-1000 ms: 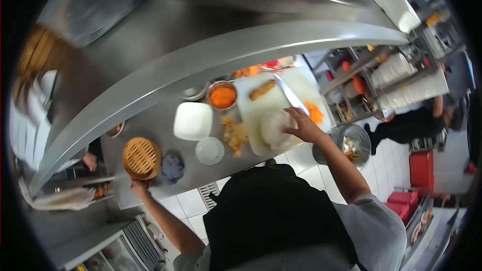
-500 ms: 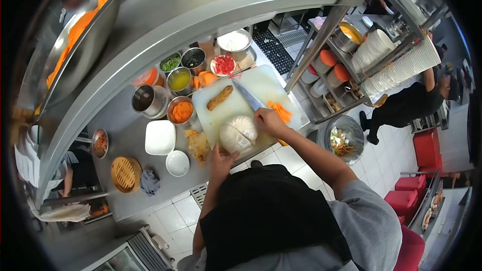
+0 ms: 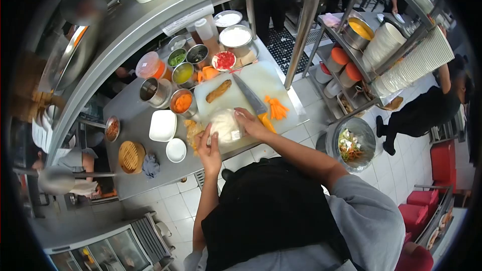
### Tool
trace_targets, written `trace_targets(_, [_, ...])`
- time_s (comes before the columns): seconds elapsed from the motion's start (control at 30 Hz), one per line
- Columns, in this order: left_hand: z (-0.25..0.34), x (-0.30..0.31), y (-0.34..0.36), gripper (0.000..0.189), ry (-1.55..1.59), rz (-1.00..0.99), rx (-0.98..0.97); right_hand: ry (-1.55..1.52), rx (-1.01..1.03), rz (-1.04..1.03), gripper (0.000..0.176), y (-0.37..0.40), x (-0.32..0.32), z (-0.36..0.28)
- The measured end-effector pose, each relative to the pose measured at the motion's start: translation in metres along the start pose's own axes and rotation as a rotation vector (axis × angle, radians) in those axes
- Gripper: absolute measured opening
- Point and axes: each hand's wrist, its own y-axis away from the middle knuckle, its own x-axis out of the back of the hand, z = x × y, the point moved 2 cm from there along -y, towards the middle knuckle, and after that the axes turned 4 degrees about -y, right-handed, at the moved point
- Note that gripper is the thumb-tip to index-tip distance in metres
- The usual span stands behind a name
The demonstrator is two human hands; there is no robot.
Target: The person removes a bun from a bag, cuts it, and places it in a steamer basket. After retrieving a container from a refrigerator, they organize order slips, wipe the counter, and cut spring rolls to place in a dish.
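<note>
Left hand (image 3: 208, 146): we're gripping the wrapped white bundle (image 3: 225, 126)
Right hand (image 3: 249, 123): gripping it too
Just past it: knife (image 3: 251, 99), carrot sticks (image 3: 276, 108)

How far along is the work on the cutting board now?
Done: orange strips lie cut on the cutting board beside the knife, which nobody holds. In hand: the left hand and the right hand both rest on the white wrapped ball. Left: the ball looks whole and wrapped, so opening and cutting it probably remain.
</note>
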Motion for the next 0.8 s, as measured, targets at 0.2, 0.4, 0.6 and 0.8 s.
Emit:
trace_targets(0.2, [0.095,0.009,-0.005,0.020,-0.445,0.045,-0.425,-0.576,-0.049,-0.291,0.081,-0.016,-0.032,0.038])
trace_targets(0.4, [0.117,0.020,0.019,0.024,-0.603,-0.027,-0.475,-0.664,-0.085,-0.472,0.084,0.006,-0.050,0.016])
trace_targets(0.6, [0.110,0.034,0.017,0.016,-0.589,0.023,-0.507,-0.732,-0.062,-0.610,0.097,0.020,-0.062,0.006])
trace_targets(0.8, [0.071,0.047,0.002,0.007,0.102,0.156,0.025,-0.841,-0.095,-0.811,0.106,0.020,-0.076,0.017])
